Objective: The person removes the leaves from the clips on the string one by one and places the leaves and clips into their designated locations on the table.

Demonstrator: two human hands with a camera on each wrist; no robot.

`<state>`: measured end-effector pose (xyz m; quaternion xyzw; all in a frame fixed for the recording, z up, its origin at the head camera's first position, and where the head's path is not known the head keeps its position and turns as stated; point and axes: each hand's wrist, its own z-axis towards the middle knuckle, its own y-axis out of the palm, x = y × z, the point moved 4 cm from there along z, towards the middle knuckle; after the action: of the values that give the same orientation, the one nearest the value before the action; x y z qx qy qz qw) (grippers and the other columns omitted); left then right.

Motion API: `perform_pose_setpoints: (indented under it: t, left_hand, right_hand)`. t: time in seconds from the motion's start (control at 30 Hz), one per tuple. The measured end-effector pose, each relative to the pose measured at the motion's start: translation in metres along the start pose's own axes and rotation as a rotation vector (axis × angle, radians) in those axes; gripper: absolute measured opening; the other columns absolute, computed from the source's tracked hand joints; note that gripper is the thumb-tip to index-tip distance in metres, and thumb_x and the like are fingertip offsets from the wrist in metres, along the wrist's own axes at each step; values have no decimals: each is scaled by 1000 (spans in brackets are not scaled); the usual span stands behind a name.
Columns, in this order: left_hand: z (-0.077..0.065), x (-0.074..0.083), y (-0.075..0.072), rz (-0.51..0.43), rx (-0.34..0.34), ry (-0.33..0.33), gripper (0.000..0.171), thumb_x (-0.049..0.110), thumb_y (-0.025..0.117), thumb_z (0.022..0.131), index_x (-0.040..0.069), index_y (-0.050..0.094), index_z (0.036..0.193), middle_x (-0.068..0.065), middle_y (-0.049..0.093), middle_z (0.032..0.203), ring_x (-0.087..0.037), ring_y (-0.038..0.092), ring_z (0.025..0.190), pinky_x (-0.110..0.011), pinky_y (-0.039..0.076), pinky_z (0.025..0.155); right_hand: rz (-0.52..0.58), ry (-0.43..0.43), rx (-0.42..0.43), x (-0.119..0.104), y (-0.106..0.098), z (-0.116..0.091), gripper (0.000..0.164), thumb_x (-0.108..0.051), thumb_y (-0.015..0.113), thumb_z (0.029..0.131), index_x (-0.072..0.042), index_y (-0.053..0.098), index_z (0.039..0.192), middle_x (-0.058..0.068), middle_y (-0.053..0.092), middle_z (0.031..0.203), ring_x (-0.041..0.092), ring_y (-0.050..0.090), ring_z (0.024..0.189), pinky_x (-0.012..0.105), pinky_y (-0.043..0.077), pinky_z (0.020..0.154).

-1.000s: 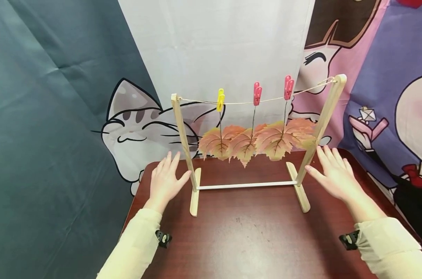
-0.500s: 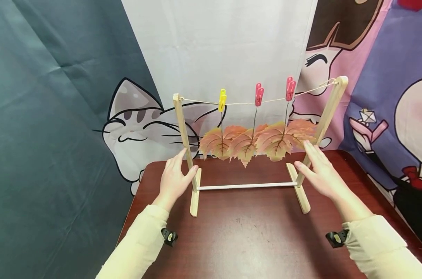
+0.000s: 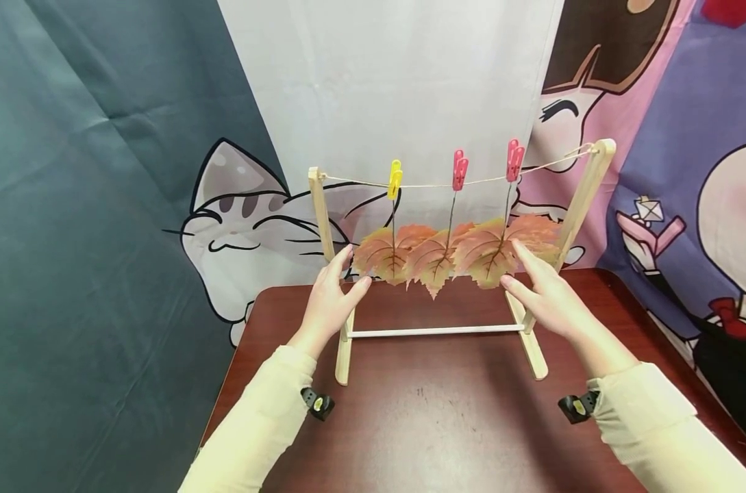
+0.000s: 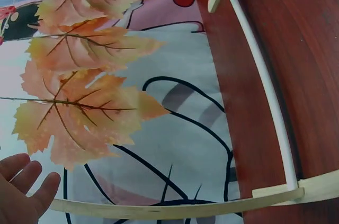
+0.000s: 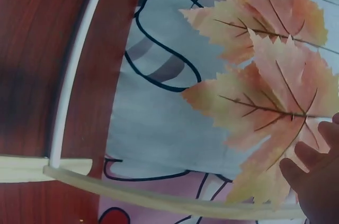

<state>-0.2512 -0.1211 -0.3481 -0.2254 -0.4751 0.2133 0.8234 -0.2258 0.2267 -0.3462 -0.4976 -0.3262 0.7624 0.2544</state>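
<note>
Three orange-yellow maple leaves hang in a row from a string (image 3: 425, 185) on a small wooden rack. A yellow clothespin (image 3: 394, 179) holds the left leaf (image 3: 386, 257); pink clothespins (image 3: 459, 171) hold the middle leaf (image 3: 433, 263) and the right leaf (image 3: 486, 257). My left hand (image 3: 329, 298) is raised in front of the left post, fingers extended, fingertips close to the left leaf's edge. My right hand (image 3: 548, 294), fingers also extended, overlaps the right leaf's edge in the head view. In the right wrist view its fingertips (image 5: 290, 170) lie right over that leaf. Neither hand grips anything.
The rack's left post (image 3: 320, 212) and right post (image 3: 585, 198) rise from wooden feet (image 3: 344, 359), joined low down by a white rod (image 3: 434, 331). It stands on a dark red-brown table (image 3: 422, 431). Behind hangs a cartoon-printed cloth (image 3: 422, 82).
Both hands have moved inward from outside the posts toward the leaves, the left one rightward and up, the right one leftward. The rack, clothespins and leaves look much the same.
</note>
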Motion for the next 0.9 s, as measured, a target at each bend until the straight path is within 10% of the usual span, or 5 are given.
perform_pose_setpoints:
  t: [0.9]
  left_hand:
    - [36, 24, -1, -112, 46, 63, 53, 25, 63, 89, 12, 45, 138, -9, 54, 130, -24, 59, 101, -41, 50, 79]
  right_hand:
    - [84, -2, -6, -43, 5, 38, 65, -37, 55, 94, -13, 27, 148, 12, 44, 141, 32, 49, 118, 51, 39, 93]
